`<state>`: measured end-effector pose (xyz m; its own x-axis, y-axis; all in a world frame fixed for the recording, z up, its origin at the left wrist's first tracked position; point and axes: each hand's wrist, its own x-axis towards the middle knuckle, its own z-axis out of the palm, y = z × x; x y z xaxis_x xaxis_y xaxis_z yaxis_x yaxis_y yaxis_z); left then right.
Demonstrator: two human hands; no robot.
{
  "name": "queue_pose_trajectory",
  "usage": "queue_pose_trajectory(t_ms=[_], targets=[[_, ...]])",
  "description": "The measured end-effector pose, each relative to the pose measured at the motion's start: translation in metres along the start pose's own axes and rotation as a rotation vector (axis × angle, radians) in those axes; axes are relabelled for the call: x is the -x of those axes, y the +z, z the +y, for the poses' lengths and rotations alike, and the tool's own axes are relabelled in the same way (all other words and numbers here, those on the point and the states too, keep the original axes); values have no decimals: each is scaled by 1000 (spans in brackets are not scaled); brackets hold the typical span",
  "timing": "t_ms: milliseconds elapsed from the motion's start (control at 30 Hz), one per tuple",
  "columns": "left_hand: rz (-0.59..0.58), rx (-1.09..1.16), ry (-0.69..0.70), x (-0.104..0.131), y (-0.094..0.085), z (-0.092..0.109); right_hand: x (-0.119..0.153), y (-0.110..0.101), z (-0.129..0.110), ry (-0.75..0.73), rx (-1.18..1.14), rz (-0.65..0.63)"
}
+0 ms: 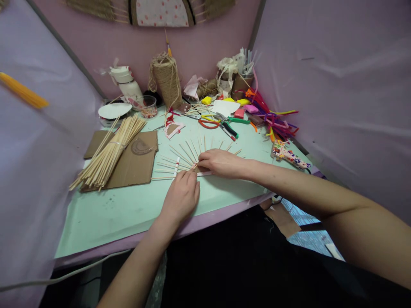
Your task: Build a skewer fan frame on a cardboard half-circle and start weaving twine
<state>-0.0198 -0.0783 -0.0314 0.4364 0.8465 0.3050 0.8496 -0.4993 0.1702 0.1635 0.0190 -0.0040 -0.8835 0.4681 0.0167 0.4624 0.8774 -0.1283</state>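
Thin wooden sticks (181, 156) fan out in a half circle on the table, their inner ends meeting at a small brown cardboard base (203, 169) with a white edge. At the near left of this base, my left hand (184, 192) has its fingers bent and pressed together on the fan. My right hand (221, 162) comes from the right, fingertips pinched at the inner stick ends; what lies between them is too small to make out. It covers part of the right-hand sticks. A narrow white piece with red marks (176, 167) lies across the left sticks.
Left, a tied bundle of sticks (111, 149) lies on cardboard (141, 171). Behind the fan are scissors (208, 124), green-handled pliers (239, 121) and a twine spool (167, 81). A bottle (128, 85) stands back left. Pipe cleaners (276, 119) and a floral-patterned glue gun (289, 155) lie right.
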Motion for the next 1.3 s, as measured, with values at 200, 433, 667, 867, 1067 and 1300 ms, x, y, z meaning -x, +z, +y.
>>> queue_pose_trajectory(t_ms=[200, 433, 667, 867, 1067, 1300], targets=[[-32, -35, 7, -4, -1, 1, -1, -6, -8, 15, 78, -49], [-65, -58, 11, -6, -4, 1, -1, -10, -15, 24, 137, -66], [-63, -66, 40, -6, -2, 0, -1, -9, -13, 23, 140, -75], [-54, -51, 32, -5, 1, 0, -1, -11, -14, 34, 122, -101], [-48, -46, 24, -4, 2, 3, 0, -5, -10, 30, 106, -59], [-45, -54, 14, -2, 3, 4, 0, -5, -9, 8, 127, -64]])
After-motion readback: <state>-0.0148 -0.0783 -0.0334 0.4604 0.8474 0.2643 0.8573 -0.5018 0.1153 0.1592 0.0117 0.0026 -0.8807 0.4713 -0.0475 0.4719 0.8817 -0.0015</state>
